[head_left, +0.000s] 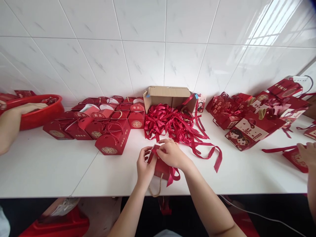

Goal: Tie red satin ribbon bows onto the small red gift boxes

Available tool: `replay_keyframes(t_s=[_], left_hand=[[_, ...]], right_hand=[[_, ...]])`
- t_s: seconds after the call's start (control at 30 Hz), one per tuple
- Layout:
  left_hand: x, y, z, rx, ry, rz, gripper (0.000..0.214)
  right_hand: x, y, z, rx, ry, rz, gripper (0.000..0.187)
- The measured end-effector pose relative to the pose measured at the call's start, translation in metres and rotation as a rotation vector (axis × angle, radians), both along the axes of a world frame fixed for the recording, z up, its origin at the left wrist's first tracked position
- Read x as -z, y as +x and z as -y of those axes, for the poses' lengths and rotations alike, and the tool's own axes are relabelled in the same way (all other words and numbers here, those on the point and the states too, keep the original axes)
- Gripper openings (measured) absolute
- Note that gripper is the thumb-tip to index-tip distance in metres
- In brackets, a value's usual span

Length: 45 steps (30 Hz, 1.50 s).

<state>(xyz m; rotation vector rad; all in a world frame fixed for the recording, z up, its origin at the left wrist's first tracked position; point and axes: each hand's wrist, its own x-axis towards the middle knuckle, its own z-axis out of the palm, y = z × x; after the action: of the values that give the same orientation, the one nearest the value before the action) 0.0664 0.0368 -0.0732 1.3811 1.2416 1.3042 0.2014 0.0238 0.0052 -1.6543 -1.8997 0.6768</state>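
Note:
In front of me, near the table's front edge, lies a small red gift box (pixel 161 168) with a gold rope handle (pixel 159 190) hanging toward the edge. My left hand (pixel 146 167) is closed around the box's left side, thumb on top. My right hand (pixel 171 154) pinches a red ribbon (pixel 174 175) at the box's far end, close to the left thumb. The ribbon's loose tail curls down over the right side of the box. The fingertips partly hide where ribbon and box meet.
Behind my hands a cardboard carton (pixel 170 92) spills a heap of red ribbons (pixel 170 123). Closed gift boxes (pixel 112 141) stand in rows at left, red gift bags (pixel 254 130) at right. Co-workers' hands reach into a red basin (pixel 32 115) and hold a red box (pixel 295 159).

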Motion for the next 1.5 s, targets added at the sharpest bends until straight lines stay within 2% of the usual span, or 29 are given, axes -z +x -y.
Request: replay_keyframes(t_s=[0.23, 0.47, 0.73, 0.83, 0.93, 1.03, 1.07, 1.13, 1.23, 1.3, 1.37, 1.43, 1.47, 1.5], left_hand=[[0.001, -0.001, 0.002, 0.031, 0.035, -0.002, 0.028], [-0.003, -0.018, 0.007, 0.256, 0.056, 0.055, 0.047], [-0.021, -0.024, -0.001, 0.262, 0.022, -0.099, 0.035], [-0.021, -0.025, -0.006, 0.253, 0.05, -0.199, 0.032], [-0.013, -0.042, -0.013, 0.13, 0.081, -0.339, 0.028], [-0.002, -0.081, -0.02, -0.119, 0.063, -0.505, 0.024], [0.002, -0.096, -0.021, -0.207, 0.04, -0.553, 0.023], [0.007, -0.124, -0.02, -0.335, -0.017, -0.628, 0.023], [0.011, -0.143, -0.011, -0.429, -0.067, -0.667, 0.026], [0.009, -0.137, 0.0, -0.364, -0.077, -0.634, 0.031], [0.003, -0.117, 0.012, -0.173, -0.074, -0.561, 0.039], [-0.004, -0.094, 0.022, 0.098, -0.063, -0.469, 0.041], [-0.008, -0.083, 0.025, 0.19, -0.062, -0.436, 0.04], [-0.01, -0.074, 0.026, 0.203, -0.033, -0.384, 0.037]], right_hand=[[-0.003, -0.006, -0.002, -0.016, -0.011, -0.022, 0.03], [0.005, -0.004, -0.003, -0.065, 0.0, 0.006, 0.027], [0.004, 0.004, -0.004, -0.187, 0.018, 0.036, 0.025], [0.004, 0.011, -0.002, -0.174, 0.069, -0.066, 0.02], [0.008, 0.03, 0.009, -0.019, 0.225, -0.283, 0.018], [0.019, 0.059, 0.037, 0.183, 0.345, -0.494, 0.018], [0.025, 0.068, 0.049, 0.219, 0.321, -0.565, 0.018], [0.039, 0.08, 0.075, 0.236, 0.18, -0.732, 0.02], [0.064, 0.078, 0.103, 0.136, -0.076, -0.981, 0.026], [0.077, 0.067, 0.109, 0.099, -0.222, -1.118, 0.033], [0.084, 0.054, 0.107, 0.13, -0.31, -1.195, 0.041], [0.086, 0.044, 0.101, 0.182, -0.34, -1.18, 0.05], [0.087, 0.041, 0.097, 0.202, -0.346, -1.135, 0.055], [0.086, 0.039, 0.094, 0.218, -0.354, -1.074, 0.059]])
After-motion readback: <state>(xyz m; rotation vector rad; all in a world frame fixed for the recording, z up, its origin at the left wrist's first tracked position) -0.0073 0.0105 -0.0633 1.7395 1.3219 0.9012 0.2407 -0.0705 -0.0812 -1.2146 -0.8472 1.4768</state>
